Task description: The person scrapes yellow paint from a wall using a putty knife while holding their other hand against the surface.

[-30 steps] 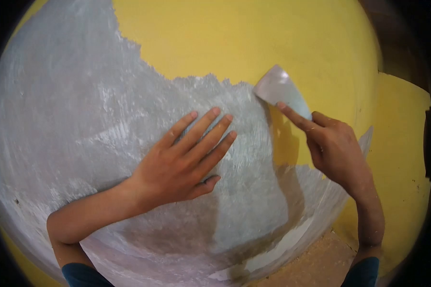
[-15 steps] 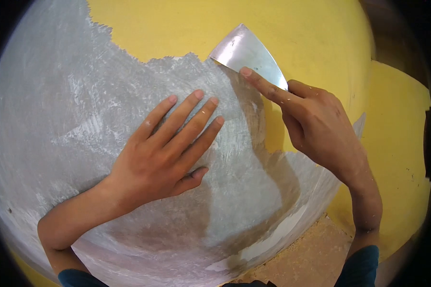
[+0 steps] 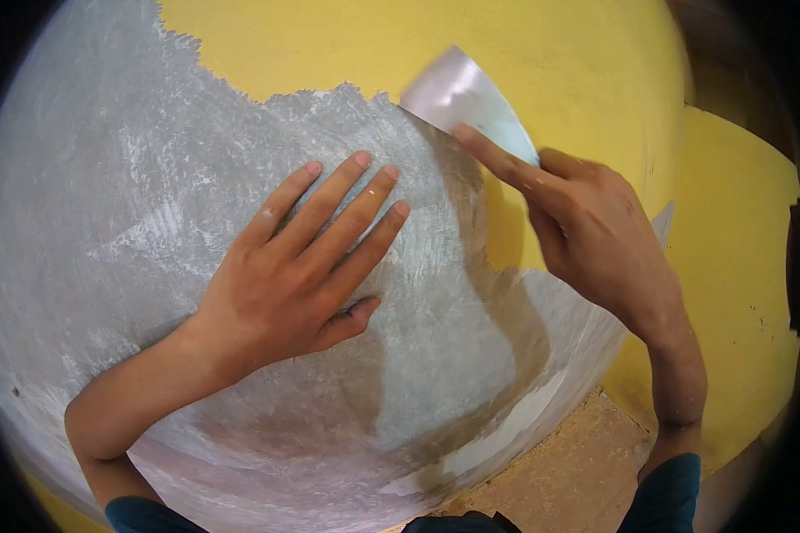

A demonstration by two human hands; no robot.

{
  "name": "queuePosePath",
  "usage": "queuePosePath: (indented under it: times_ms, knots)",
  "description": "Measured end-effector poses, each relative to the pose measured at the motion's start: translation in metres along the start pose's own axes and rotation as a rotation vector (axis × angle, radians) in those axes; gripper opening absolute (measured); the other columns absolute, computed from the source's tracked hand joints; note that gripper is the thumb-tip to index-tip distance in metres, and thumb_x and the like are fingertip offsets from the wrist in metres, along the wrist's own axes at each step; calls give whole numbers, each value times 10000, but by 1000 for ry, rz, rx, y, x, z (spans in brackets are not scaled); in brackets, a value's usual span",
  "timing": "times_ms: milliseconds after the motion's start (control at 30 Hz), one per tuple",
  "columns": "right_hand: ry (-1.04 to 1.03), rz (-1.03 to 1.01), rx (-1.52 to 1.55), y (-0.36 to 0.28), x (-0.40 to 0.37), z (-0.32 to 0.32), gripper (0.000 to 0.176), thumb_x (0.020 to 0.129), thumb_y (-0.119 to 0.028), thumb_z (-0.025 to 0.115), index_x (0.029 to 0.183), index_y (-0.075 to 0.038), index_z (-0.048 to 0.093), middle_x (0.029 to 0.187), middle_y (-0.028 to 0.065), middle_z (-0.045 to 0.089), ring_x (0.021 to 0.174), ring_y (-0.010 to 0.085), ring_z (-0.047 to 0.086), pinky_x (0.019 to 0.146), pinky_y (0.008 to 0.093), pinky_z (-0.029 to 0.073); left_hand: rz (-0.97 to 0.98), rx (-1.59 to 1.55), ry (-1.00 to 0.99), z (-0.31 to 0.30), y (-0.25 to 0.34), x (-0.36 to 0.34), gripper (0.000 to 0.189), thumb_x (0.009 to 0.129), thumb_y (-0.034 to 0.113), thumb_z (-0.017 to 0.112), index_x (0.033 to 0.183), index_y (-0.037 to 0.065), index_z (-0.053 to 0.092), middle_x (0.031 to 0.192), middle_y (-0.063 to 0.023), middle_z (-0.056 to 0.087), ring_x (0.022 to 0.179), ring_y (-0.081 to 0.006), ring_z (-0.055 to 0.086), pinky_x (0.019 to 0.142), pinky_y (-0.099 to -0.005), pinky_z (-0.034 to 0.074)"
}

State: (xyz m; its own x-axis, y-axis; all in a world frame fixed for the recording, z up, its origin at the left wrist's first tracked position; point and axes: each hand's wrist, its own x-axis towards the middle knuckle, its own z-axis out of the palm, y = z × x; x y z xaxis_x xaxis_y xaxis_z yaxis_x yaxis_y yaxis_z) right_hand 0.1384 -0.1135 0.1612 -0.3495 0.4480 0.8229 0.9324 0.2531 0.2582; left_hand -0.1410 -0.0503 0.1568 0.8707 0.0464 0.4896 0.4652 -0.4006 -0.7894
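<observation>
A large rounded object (image 3: 151,293) fills most of the view, its near and left side a scuffed grey and its upper part yellow (image 3: 347,44), with a jagged border between. My left hand (image 3: 298,266) lies flat on the grey area, fingers spread and empty. In my right hand (image 3: 596,231) is a broad metal scraper (image 3: 462,98), its index finger stretched along the blade and the other fingers curled round the handle, which is hidden. The blade's left edge meets the grey and yellow border.
Another yellow rounded surface (image 3: 729,284) stands to the right. Below lies a brownish floor (image 3: 551,471) with yellow crumbs along the object's foot. A dark item (image 3: 798,266) shows at the far right edge.
The scraper and my right hand have shifted slightly right against the surface. The left hand stays flat, and it and the surface sit a little higher in view.
</observation>
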Motion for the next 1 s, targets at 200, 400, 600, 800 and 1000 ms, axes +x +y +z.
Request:
queuePosePath:
  times_ms: [200, 400, 600, 800, 1000]
  knots:
    - [-12, 18, 24, -2, -9, -4, 796, 886, 44, 605, 1579, -329, 485, 702, 116, 540, 633, 281, 562, 649, 447, 494, -15, 1, 4, 0, -2, -3, 733, 842, 410, 694, 1498, 112, 557, 1606, -154, 457, 1518, -345, 395, 1270, -520, 279]
    - [51, -22, 10, -6, 3, -5, 809, 878, 54, 604, 1580, -330, 483, 706, 118, 547, 636, 279, 566, 656, 452, 494, 7, 10, 0, 3, -2, -2, 742, 837, 410, 690, 1503, 114, 550, 1617, -151, 442, 1526, -340, 384, 1276, -518, 268]
    - [3, -1, -12, -7, 5, -2, 812, 880, 51, 603, 1577, -349, 484, 697, 116, 537, 627, 274, 562, 647, 453, 490, 1, -25, 17, 4, -1, -5, 743, 846, 410, 689, 1511, 115, 540, 1623, -150, 435, 1534, -339, 370, 1277, -520, 263]
    - [-32, 11, -24, -5, -8, -8, 820, 864, 66, 591, 1572, -337, 495, 687, 118, 525, 622, 283, 558, 644, 456, 485, -9, -26, 5, 4, -2, -6, 755, 828, 400, 708, 1507, 115, 542, 1628, -145, 426, 1535, -337, 364, 1277, -514, 267]
    - [72, -65, 16, -16, 13, -8, 809, 865, 69, 587, 1570, -320, 501, 686, 127, 525, 621, 294, 555, 653, 460, 480, 1, -37, 24, 4, -2, -3, 764, 817, 406, 717, 1501, 111, 547, 1628, -140, 428, 1531, -337, 371, 1276, -513, 269]
